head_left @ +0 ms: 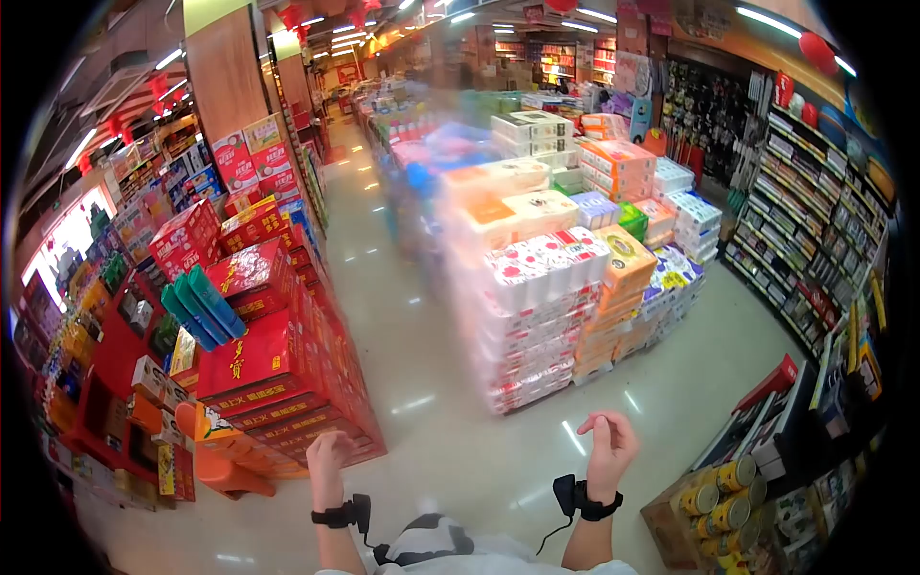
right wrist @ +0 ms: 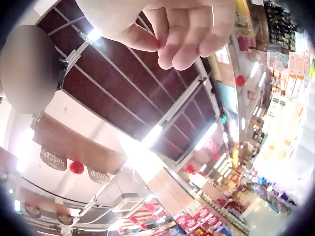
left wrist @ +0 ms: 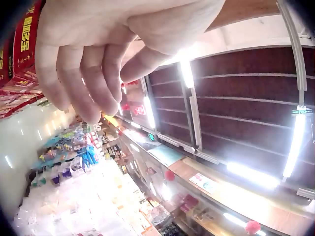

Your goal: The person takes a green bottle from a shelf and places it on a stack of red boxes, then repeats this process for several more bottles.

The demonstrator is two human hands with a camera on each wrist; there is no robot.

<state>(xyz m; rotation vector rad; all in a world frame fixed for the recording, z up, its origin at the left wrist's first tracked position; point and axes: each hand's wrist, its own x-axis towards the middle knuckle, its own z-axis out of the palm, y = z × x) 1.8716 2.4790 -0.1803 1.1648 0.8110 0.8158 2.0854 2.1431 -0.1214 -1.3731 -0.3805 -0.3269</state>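
Low in the head view, my left hand (head_left: 330,462) is raised in front of a stack of red cartons (head_left: 287,369), overlapping its lower corner. Nothing lies between its loosely bent fingers (left wrist: 88,81), as the left wrist view shows. To the right, my right hand (head_left: 608,458) is held up over the floor, its fingers (right wrist: 179,39) softly curved and holding nothing. Ahead of it stands a tall pile of white-and-red tissue packs (head_left: 541,321). Both wrists wear black camera straps.
An orange stool (head_left: 230,474) stands beside the red cartons, with teal packets (head_left: 203,309) on top of the stack. A tiled aisle (head_left: 402,374) runs between the piles. Right are goods shelves (head_left: 800,211) and a box of yellow-labelled cans (head_left: 719,503).
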